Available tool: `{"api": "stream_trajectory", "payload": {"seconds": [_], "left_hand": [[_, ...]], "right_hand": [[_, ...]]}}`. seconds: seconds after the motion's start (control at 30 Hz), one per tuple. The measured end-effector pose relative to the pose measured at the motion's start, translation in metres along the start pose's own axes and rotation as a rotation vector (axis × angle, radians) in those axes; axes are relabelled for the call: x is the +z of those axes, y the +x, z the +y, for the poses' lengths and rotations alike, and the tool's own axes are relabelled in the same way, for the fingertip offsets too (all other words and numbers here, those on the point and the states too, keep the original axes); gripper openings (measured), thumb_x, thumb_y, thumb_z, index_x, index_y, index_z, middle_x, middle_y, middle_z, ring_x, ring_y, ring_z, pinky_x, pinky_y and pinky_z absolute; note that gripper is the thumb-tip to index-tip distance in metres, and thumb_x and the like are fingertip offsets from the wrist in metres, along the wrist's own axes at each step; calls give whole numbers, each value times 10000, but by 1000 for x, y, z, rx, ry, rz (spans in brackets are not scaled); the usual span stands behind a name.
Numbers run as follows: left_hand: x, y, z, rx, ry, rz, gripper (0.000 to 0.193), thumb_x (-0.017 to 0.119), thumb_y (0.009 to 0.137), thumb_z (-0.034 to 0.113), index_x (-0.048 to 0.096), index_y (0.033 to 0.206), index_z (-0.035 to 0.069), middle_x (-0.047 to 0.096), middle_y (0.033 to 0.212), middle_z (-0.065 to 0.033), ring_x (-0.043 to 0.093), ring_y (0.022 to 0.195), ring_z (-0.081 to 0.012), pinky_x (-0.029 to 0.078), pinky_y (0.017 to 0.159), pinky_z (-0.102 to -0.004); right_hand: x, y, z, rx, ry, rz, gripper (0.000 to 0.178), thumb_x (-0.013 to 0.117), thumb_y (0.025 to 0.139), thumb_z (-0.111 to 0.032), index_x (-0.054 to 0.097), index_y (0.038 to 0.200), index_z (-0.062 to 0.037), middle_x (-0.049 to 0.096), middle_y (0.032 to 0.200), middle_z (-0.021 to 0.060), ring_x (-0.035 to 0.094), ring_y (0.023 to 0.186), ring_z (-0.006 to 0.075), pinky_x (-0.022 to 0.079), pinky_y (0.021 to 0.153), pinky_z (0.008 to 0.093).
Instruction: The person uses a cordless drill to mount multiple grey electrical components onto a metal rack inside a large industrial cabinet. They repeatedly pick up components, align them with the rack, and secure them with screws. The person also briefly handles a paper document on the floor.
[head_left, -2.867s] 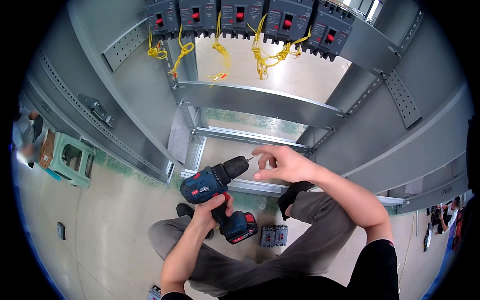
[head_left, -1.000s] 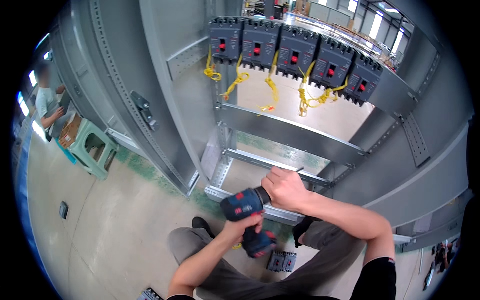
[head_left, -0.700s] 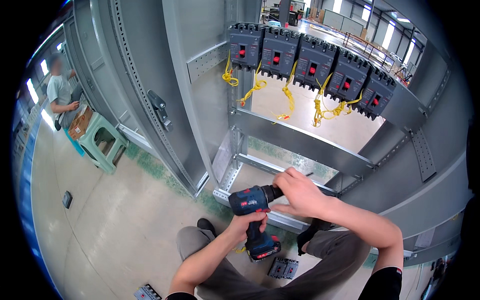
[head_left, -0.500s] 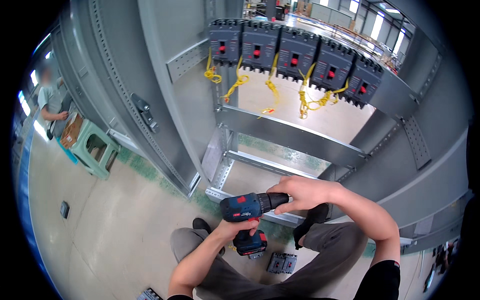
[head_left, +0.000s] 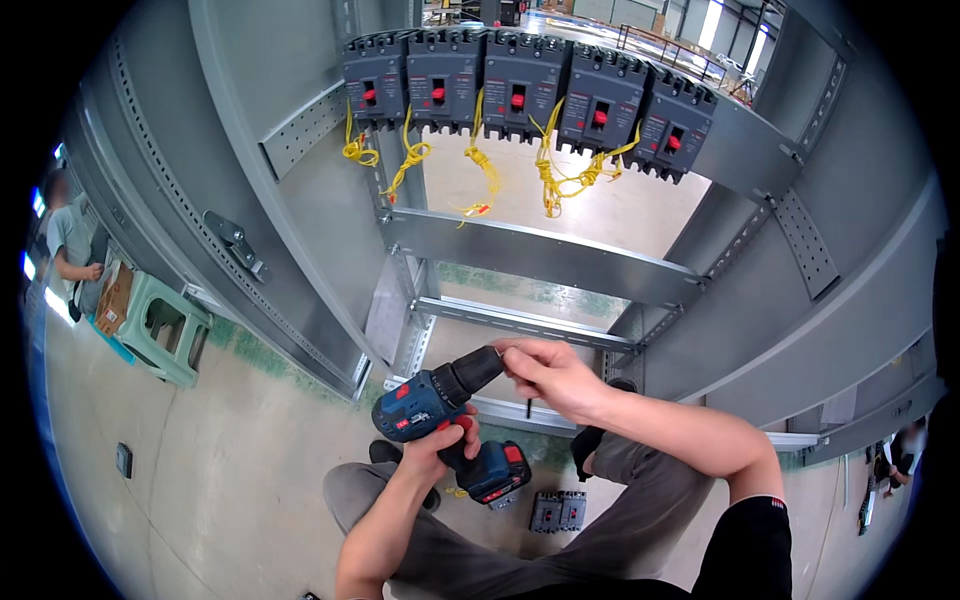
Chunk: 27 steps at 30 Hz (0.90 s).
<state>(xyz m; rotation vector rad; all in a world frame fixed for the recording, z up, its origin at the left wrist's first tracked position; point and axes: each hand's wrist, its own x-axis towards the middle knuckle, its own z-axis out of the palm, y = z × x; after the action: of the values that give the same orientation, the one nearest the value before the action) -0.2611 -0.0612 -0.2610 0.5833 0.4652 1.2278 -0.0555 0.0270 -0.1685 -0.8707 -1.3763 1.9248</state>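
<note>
Hands meet at a blue drill (head_left: pixel 440 410) above the person's knees. Left hand (head_left: pixel 440 450) wraps tight around its handle. Right hand (head_left: pixel 550 375) pinches the drill's black tip. Grey metal cabinet (head_left: pixel 540 260) stands just behind.

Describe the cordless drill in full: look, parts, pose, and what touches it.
The cordless drill has a blue body with red accents, a black chuck and a blue-and-red battery pack at the foot of its grip. The casing looks like plastic. It is held roughly level in front of the grey metal cabinet frame, chuck pointing right and slightly up. The left hand wraps the grip; the fingers of the right hand pinch at the chuck's tip. Whether a bit is fitted cannot be told.
</note>
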Motion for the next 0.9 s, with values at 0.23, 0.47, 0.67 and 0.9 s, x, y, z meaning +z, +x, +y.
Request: {"api": "stream_trajectory", "payload": {"seconds": [0.23, 0.47, 0.67, 0.9], "left_hand": [[-8, 1, -3, 25, 9, 48, 467, 724, 774, 200, 550, 1163, 9, 587, 765, -131, 570, 610, -254, 458, 612, -382], [2, 1, -3, -11, 28, 39, 458, 725, 767, 232, 558, 1133, 14, 576, 751, -120, 561, 589, -255, 451, 594, -377], [0, -2, -4, -38, -13, -29, 381, 728, 762, 273, 562, 1001, 27, 550, 719, -111, 544, 553, -253, 439, 552, -379], [3, -3, -1, -19, -25, -38, 352, 728, 770, 249, 570, 989, 23, 555, 724, -115, 560, 563, -258, 451, 551, -371]], "right_hand": [[-14, 16, -13, -175, 150, 256, 307, 489, 1027, -262, 625, 1054, 12, 493, 807, 4, 379, 648, 74, 318, 566, 222], [-4, 6, -3, 31, -205, -52, 382, 534, 991, -299, 501, 1278, -49, 481, 776, -28, 412, 674, 54, 348, 580, 209], [17, 4, -3, -139, -399, -46, 400, 695, 906, -280, 609, 1189, -11, 540, 791, -48, 440, 734, 32, 390, 645, 219], [20, 1, -9, -102, -377, -41, 384, 721, 886, -263, 633, 1172, -22, 595, 860, -53, 476, 779, 30, 424, 703, 225]]}}
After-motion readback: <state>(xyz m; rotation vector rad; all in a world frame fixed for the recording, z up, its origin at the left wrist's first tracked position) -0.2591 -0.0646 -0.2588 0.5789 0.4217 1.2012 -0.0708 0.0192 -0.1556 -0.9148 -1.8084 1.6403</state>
